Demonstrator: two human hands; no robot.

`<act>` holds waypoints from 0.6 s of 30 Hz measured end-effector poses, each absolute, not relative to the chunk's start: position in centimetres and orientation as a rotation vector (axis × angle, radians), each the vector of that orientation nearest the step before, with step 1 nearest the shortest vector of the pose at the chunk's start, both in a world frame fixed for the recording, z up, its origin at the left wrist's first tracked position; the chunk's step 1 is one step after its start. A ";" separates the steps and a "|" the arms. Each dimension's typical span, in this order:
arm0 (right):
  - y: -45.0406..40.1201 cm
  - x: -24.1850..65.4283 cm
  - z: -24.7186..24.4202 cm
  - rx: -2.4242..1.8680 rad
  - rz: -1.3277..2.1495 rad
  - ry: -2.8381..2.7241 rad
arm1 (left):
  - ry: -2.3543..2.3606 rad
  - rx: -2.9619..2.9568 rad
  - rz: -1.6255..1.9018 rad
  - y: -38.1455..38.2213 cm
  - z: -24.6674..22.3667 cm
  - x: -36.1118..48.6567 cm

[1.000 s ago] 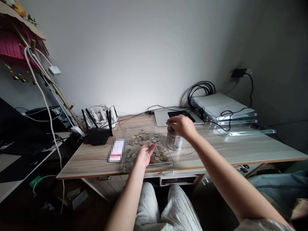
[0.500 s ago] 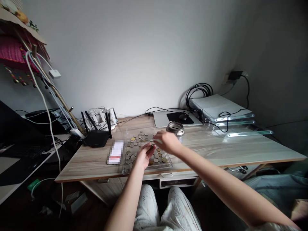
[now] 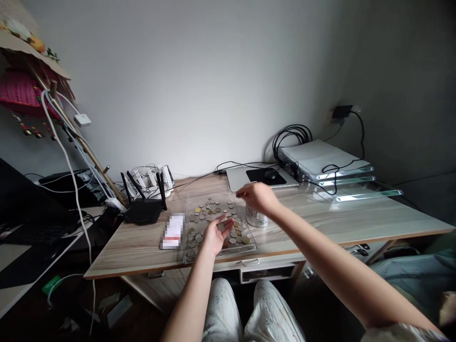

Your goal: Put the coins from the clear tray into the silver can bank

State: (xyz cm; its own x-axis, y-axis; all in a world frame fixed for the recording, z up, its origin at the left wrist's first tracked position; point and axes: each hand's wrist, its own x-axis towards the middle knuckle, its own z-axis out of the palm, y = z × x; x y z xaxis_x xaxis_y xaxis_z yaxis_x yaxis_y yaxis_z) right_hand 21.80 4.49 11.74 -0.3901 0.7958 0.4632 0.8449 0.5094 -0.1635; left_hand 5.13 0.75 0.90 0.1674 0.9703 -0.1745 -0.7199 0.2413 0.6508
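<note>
My left hand [image 3: 214, 239] is palm up over a clear plastic tray [image 3: 252, 246], with its fingers slightly curled. Coins [image 3: 221, 226] rest on the palm and fingers; how many, I cannot tell. Many more loose coins [image 3: 193, 236] lie spread across the tray, mostly silver with a few gold-coloured. Over the lidded tin [image 3: 257, 220], just right of the tray, hovers my right hand [image 3: 261, 197]. Its fingertips are pinched together and point left; what they hold is too small to make out. The hand covers the top of the tin.
Left of the tray lies a phone [image 3: 173, 231] with a blurred screen, and behind it a black router [image 3: 144, 211]. A laptop [image 3: 233, 178] carries a mouse pad and a mouse [image 3: 271, 174]. Stacked clear trays [image 3: 331, 164] and coiled black cable [image 3: 290, 135] occupy the back right.
My right hand has moved right and away from my left hand to above the tin. My left hand has opened more, showing the coins on it. The view has shifted slightly.
</note>
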 end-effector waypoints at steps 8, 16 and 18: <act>7.7 26.4 13.2 -1.734 -0.170 -2.160 | 0.661 0.464 1.276 0.8 0.9 5.0; 8.2 25.8 12.7 -1.793 -0.258 -2.146 | 0.642 0.448 1.276 1.0 0.5 4.8; 7.5 25.2 12.6 -1.714 -0.301 -2.128 | 0.631 0.445 1.280 1.1 0.4 4.7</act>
State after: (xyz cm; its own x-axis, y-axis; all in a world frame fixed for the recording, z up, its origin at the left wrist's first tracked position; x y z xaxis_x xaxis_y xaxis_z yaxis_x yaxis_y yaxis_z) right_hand 25.24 7.54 12.59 -0.1759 0.8870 0.4270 0.9705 0.2289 -0.0755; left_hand 4.71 1.05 0.42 0.1580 0.9699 -0.1853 -0.7379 0.2406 0.6305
